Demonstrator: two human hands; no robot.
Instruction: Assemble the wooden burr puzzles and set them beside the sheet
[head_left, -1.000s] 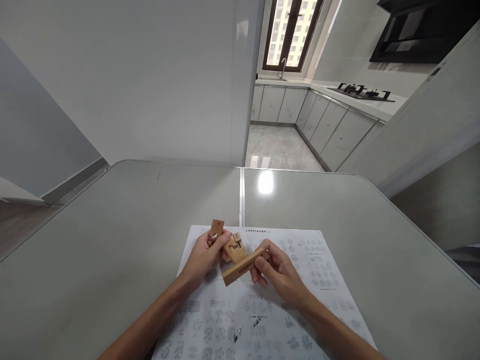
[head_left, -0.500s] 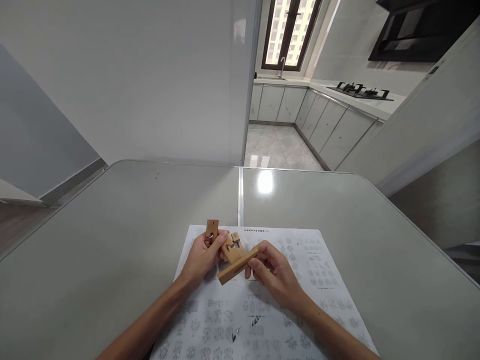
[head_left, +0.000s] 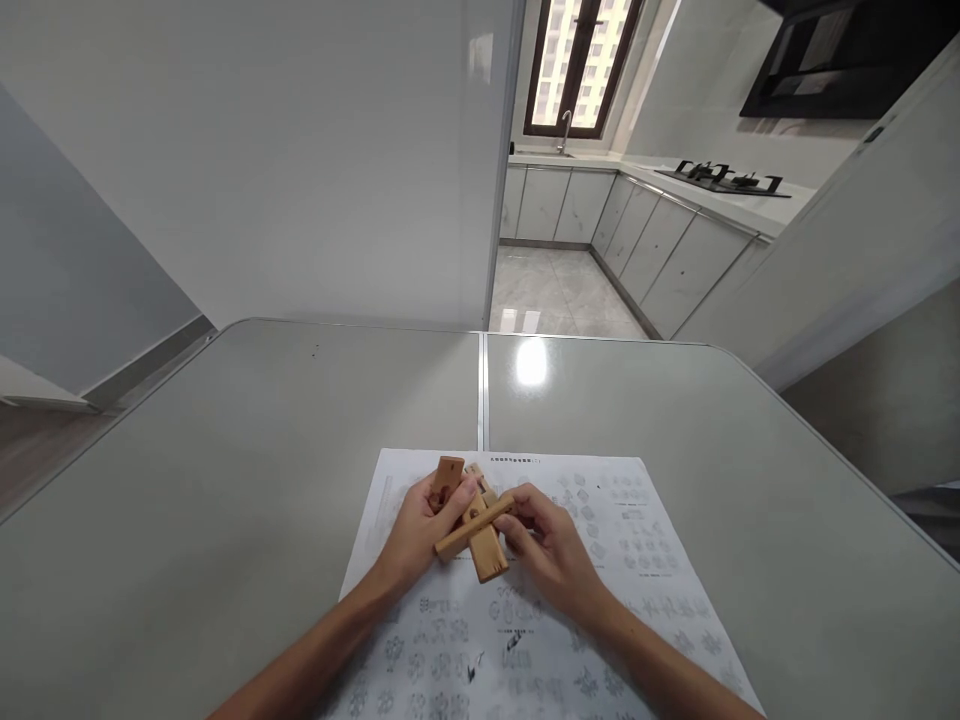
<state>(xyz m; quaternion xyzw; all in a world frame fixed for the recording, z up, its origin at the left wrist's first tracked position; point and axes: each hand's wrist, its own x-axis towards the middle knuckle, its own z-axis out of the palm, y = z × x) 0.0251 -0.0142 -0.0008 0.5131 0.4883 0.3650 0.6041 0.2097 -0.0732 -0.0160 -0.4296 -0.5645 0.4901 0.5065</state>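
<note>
Together, left hand (head_left: 420, 530) and right hand (head_left: 551, 545) each keep a clamped grip on crossed wooden puzzle pieces (head_left: 474, 520) above the printed sheet (head_left: 600, 600).

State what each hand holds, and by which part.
Both hold one wooden puzzle of crossed bars. The left hand grips its upper-left bar end; the right hand pinches the right end of the slim cross bar.

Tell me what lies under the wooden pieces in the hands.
A printed paper sheet on the table. Its drawings below the wooden pieces, left hand and right hand are covered.
</note>
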